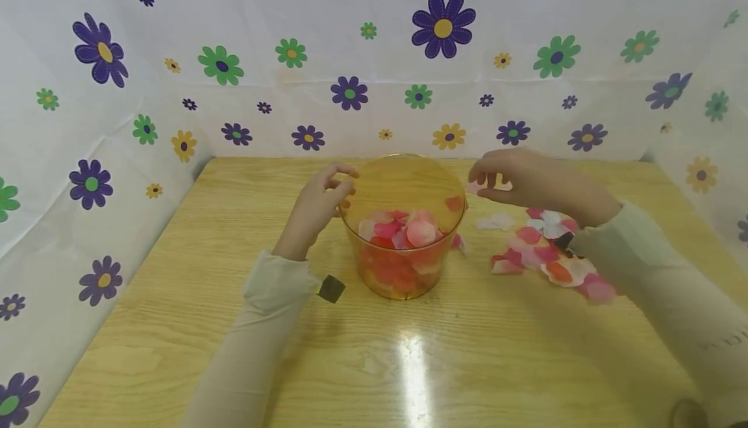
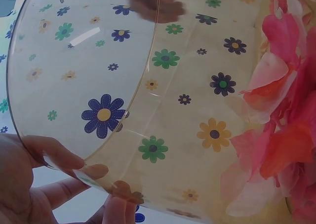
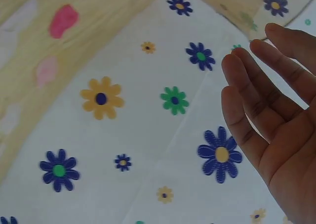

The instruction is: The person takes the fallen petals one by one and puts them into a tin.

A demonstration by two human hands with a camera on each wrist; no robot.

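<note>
A clear amber plastic bucket [image 1: 403, 178] stands on the table, partly filled with pink, red and pale artificial petals [image 1: 403, 233]. My left hand [image 1: 315, 204] holds the left side of its rim. In the left wrist view, the fingers [image 2: 54, 152] of that hand lie at the rim and against the wall. To the right of the bucket, above the table, my right hand [image 1: 520, 178] hangs with loosely bent fingers. The right wrist view shows nothing between its fingertips [image 3: 232, 98].
A loose pile of petals [image 1: 532, 252] lies right of the bucket, below my right forearm. Pale petals [image 1: 495, 221] and a pink petal [image 1: 458, 243] lie nearer the bucket. A white flower-printed cloth [image 1: 374, 58] hangs behind the wooden table [image 1: 193, 343] and along its sides.
</note>
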